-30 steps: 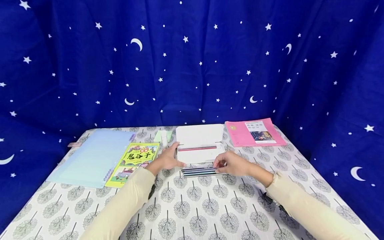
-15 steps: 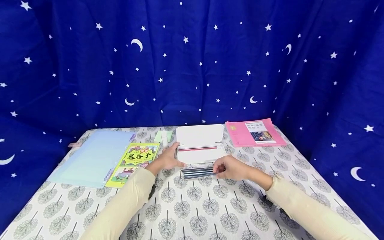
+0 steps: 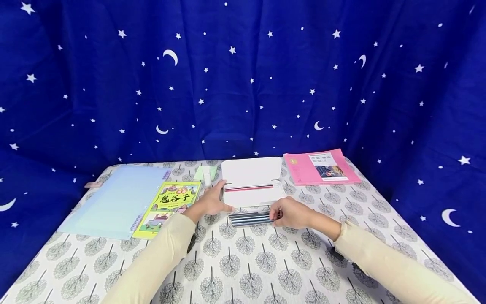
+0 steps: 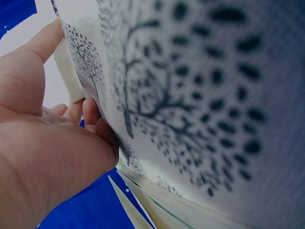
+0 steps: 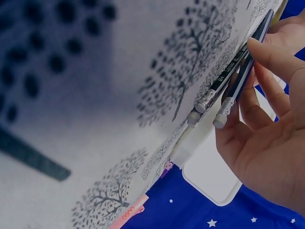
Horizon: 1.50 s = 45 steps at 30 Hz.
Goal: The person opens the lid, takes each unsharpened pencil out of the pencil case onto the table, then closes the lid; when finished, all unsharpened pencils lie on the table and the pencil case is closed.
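Observation:
A white pencil case (image 3: 250, 197) lies with its lid (image 3: 251, 169) raised and a red and a dark pencil (image 3: 248, 188) inside. My left hand (image 3: 213, 202) holds the case's left end between spread thumb and index finger. The left wrist view shows the other fingers curled against the cloth. Several dark pencils (image 3: 250, 218) lie side by side in front of the case. At their right end my right hand (image 3: 290, 212) pinches one dark pencil (image 5: 240, 81), whose eraser end sticks out in the right wrist view. Two more eraser tips (image 5: 202, 106) show beside it.
A yellow comic-style book (image 3: 167, 209) and a pale blue ring-bound folder (image 3: 114, 202) lie at left. A white tube (image 3: 206, 175) stands by a green paper (image 3: 199, 172) behind the left hand. Pink booklets (image 3: 303, 171) lie at back right. A starry curtain hangs behind.
The right hand has shifted slightly toward the table's front, and the dark pencils lie closer together at its fingertips. The left hand stays at the case. The head view has shifted slightly.

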{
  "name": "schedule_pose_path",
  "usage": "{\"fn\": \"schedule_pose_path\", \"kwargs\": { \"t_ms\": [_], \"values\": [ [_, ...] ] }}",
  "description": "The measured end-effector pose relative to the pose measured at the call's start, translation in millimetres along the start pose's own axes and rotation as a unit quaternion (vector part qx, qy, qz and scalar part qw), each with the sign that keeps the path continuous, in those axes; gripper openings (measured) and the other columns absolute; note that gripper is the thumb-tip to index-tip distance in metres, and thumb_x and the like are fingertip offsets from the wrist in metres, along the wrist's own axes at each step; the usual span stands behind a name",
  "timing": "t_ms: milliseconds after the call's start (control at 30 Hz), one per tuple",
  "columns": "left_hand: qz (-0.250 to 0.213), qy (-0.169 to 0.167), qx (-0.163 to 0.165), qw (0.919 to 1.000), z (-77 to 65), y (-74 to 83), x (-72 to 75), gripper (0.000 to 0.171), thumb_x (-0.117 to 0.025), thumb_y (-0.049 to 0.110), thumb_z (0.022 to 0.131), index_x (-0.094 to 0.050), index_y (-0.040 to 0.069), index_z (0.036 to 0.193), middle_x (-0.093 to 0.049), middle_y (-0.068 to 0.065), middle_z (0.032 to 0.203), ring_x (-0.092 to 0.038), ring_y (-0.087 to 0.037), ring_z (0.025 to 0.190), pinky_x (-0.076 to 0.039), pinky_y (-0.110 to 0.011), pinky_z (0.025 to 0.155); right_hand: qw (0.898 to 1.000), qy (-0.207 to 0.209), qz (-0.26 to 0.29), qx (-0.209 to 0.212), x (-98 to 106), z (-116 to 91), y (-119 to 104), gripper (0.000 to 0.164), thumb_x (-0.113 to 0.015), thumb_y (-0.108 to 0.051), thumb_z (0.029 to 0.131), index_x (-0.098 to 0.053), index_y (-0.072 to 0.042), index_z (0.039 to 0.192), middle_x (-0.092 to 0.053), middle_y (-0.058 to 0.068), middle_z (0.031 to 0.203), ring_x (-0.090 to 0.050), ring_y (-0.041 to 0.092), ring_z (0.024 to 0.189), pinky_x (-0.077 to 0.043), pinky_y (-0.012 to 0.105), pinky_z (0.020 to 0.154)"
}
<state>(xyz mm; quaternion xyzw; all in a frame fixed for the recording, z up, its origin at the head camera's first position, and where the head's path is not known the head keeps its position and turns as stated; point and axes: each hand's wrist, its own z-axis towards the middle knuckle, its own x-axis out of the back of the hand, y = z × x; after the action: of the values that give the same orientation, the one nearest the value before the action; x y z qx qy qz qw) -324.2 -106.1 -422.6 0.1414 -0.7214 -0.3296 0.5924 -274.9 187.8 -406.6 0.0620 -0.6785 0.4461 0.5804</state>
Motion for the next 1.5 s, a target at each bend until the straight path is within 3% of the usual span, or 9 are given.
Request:
{"fn": "schedule_pose_path", "kwargs": {
  "t_ms": [367, 667, 767, 933, 1133, 1367, 1500],
  "values": [
    [0.000, -0.003, 0.008, 1.0000, 0.0, -0.4, -0.7, 0.112, -0.087, 0.034, 0.074, -0.017, 0.018, 0.159, -0.025, -0.011, 0.162, -0.015, -0.044, 0.147, -0.020, -0.071, 0.112, 1.000, 0.002, -0.026, -0.011, -2, 3, 2, 0.016, -0.082, -0.004, 0.076, -0.070, -0.009, 0.084, -0.063, -0.010, 0.074, -0.056, 0.005, 0.063, -0.051, 0.021, 0.064],
    [-0.002, -0.001, 0.001, 1.0000, 1.1, -0.6, -0.5, 0.111, -0.087, 0.033, 0.074, -0.017, 0.016, 0.159, -0.026, -0.011, 0.162, -0.015, -0.045, 0.147, -0.018, -0.071, 0.112, 1.000, -0.007, -0.011, -0.023, 1, 6, 4, 0.018, -0.084, -0.009, 0.077, -0.070, -0.008, 0.088, -0.062, -0.009, 0.077, -0.056, 0.005, 0.064, -0.051, 0.022, 0.065],
    [-0.001, -0.002, 0.002, 1.0000, 1.0, -0.4, -0.3, 0.112, -0.087, 0.034, 0.074, -0.017, 0.017, 0.159, -0.026, -0.011, 0.162, -0.015, -0.044, 0.147, -0.019, -0.071, 0.112, 1.000, -0.007, 0.019, -0.018, 4, 8, 5, 0.017, -0.083, -0.010, 0.078, -0.070, -0.007, 0.088, -0.063, -0.008, 0.077, -0.058, 0.008, 0.064, -0.052, 0.023, 0.066],
    [-0.002, -0.001, 0.003, 1.0000, 0.1, -0.4, -0.2, 0.112, -0.087, 0.033, 0.073, -0.017, 0.017, 0.159, -0.027, -0.011, 0.161, -0.017, -0.043, 0.147, -0.020, -0.070, 0.112, 0.997, 0.009, 0.072, -0.015, 14, 17, 9, 0.009, -0.078, -0.008, 0.083, -0.071, -0.008, 0.087, -0.067, -0.003, 0.077, -0.063, 0.013, 0.068, -0.054, 0.024, 0.066],
    [0.000, -0.001, 0.003, 1.0000, -0.3, 0.3, 0.8, 0.111, -0.087, 0.034, 0.074, -0.017, 0.017, 0.159, -0.026, -0.011, 0.162, -0.015, -0.044, 0.147, -0.019, -0.070, 0.113, 0.997, 0.045, 0.054, -0.030, 22, 35, 18, 0.007, -0.077, -0.008, 0.084, -0.070, -0.008, 0.088, -0.069, -0.001, 0.084, -0.066, 0.015, 0.076, -0.057, 0.026, 0.064],
    [-0.001, -0.002, 0.003, 1.0000, 0.1, -0.3, 1.4, 0.111, -0.086, 0.034, 0.075, -0.017, 0.017, 0.159, -0.026, -0.011, 0.162, -0.015, -0.044, 0.147, -0.019, -0.070, 0.113, 0.995, 0.090, 0.000, -0.040, 24, 59, 28, 0.011, -0.077, -0.012, 0.084, -0.072, -0.006, 0.092, -0.072, 0.001, 0.092, -0.066, 0.020, 0.088, -0.055, 0.038, 0.081],
    [-0.002, -0.002, 0.007, 1.0000, -0.6, -0.4, 1.9, 0.111, -0.086, 0.034, 0.074, -0.017, 0.018, 0.159, -0.026, -0.011, 0.162, -0.016, -0.043, 0.147, -0.020, -0.070, 0.113, 0.996, 0.086, -0.008, -0.038, 24, 70, 31, 0.018, -0.077, -0.014, 0.084, -0.072, -0.004, 0.097, -0.072, 0.008, 0.099, -0.065, 0.025, 0.097, -0.051, 0.046, 0.092]
  ]
}}
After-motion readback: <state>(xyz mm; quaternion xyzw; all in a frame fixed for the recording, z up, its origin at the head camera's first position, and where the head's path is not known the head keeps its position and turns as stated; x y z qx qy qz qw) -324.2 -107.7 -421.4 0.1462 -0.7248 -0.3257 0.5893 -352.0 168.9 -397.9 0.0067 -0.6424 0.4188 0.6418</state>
